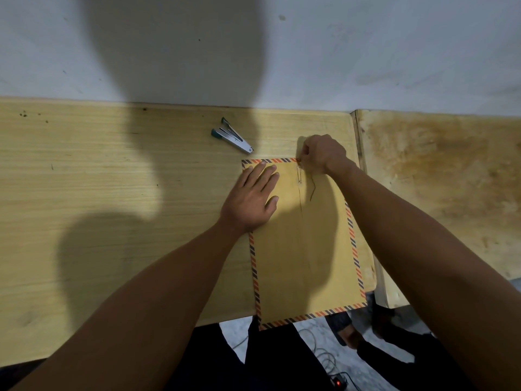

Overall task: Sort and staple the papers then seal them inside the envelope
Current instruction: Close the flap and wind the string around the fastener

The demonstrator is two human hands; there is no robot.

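While my left hand [251,197] presses flat on the envelope [303,249], my right hand [321,153] pinches the string [312,189] at its far edge.

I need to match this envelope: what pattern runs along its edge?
The head view shows the tan envelope edged with diagonal orange and dark stripes.

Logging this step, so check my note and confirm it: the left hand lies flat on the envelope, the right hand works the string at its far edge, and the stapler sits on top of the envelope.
One detail is wrong. In the head view the stapler lies on the bare table, apart from the envelope, beyond its far left corner. The left hand does lie flat on it, and the right hand pinches the string at its far edge.
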